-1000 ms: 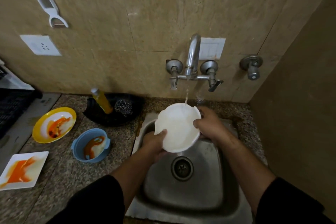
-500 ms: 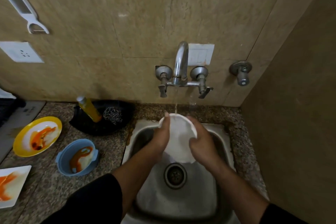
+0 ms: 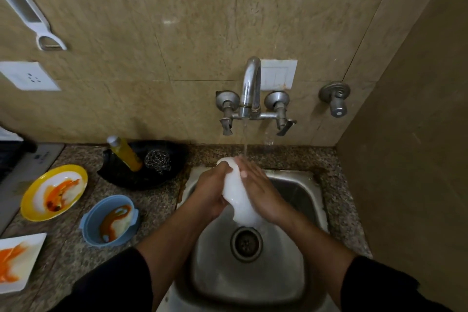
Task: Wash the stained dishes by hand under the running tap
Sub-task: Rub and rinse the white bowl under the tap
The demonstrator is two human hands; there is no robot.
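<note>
**White dish held on edge under the running tap**

The white dish stands on edge over the steel sink, just above the drain. The left hand grips it, fingers curled over its upper left edge. The right hand lies flat against the opposite face, fingers straight, pressing rather than clasping. A thin stream of water falls from the wall tap, at 12 o'clock of the dish, onto its top edge. The dish is blurred, so whether any stain is on it cannot be told.

Containers stand on the speckled granite counter, at 9 o'clock of the sink. A blue bowl holds a brown-orange smear of sauce. At its 10 o'clock is a yellow-rimmed plate smeared orange, and at its 8 o'clock a white square plate streaked orange, cut by the frame edge. At 10 o'clock of the sink, a black tray holds a leaning bottle of yellow liquid and a steel scourer.

The walls are beige stone tile. A white peeler hangs at 10 o'clock of the tap, with a socket below it. A switch plate sits behind the spout, and a separate valve is at 3 o'clock of the tap
</note>
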